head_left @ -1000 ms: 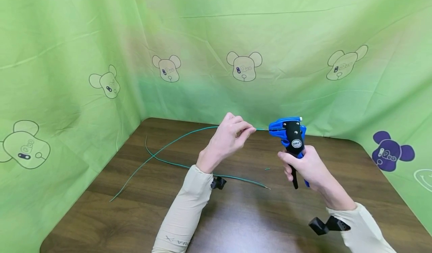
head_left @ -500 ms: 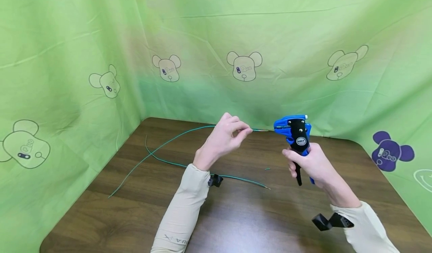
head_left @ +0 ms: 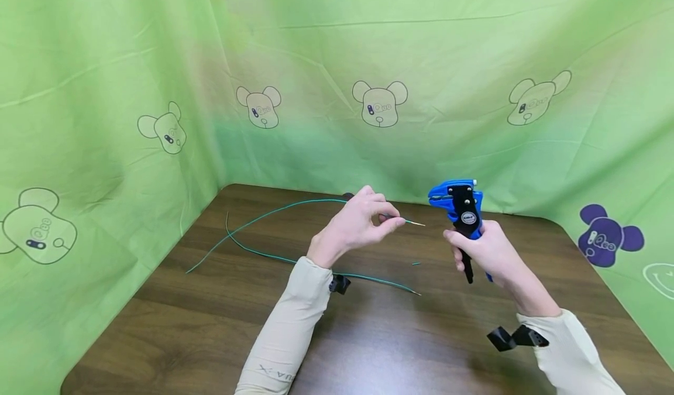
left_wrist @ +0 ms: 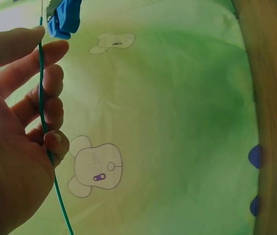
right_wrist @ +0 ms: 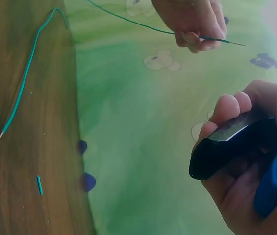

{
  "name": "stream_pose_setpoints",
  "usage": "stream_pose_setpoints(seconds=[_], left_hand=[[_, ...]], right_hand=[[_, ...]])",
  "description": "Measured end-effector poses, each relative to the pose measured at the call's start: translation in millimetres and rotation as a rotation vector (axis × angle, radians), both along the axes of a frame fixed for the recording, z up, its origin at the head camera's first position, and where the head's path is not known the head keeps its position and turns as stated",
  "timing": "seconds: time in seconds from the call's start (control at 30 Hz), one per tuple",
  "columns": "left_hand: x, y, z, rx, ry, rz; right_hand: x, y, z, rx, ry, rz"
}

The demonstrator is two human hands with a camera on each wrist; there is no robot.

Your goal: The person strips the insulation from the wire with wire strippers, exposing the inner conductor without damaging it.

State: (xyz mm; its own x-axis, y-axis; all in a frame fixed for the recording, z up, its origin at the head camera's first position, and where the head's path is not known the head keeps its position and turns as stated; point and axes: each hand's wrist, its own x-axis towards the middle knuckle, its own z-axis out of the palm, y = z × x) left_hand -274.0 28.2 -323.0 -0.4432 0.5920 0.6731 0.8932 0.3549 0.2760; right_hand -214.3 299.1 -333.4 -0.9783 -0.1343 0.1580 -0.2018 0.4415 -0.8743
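My left hand (head_left: 360,222) pinches a green wire (head_left: 295,208) between thumb and forefinger, close to its bare copper end (head_left: 418,224). In the left wrist view the wire (left_wrist: 42,93) runs down across the palm, past the curled fingers. My right hand (head_left: 487,251) grips a blue and black wire stripper (head_left: 463,205) by its handles, upright, its nose pointing left. A gap separates the copper end from the stripper's nose. Below the left hand, a second green wire (head_left: 379,280) with a bare copper tip lies on the table, partly hidden by the left forearm.
A short piece of green insulation (head_left: 416,263) lies on the wooden table (head_left: 158,325) between the hands. Green curtains (head_left: 316,44) printed with bear heads stand behind and beside the table. Each wrist carries a black camera mount (head_left: 516,337).
The wire's end has come out of the stripper's nose, showing bare copper. The left hand then lowered slightly and turned the tip downward; the stripper shifted a little right.
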Motion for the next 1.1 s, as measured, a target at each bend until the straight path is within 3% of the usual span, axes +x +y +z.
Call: stream_pose_setpoints(seconds=[0.67, 1.1], left_hand=[[-7.9, 12.3, -14.8, -0.141, -0.063, 0.018], [-18.6, 13.9, -27.0, -0.226, -0.126, 0.046]], right_hand=[[-11.9, 6.6, -10.6, 0.083, -0.061, -0.003], [-15.5, 10.3, -13.5, 0.169, -0.082, 0.0]])
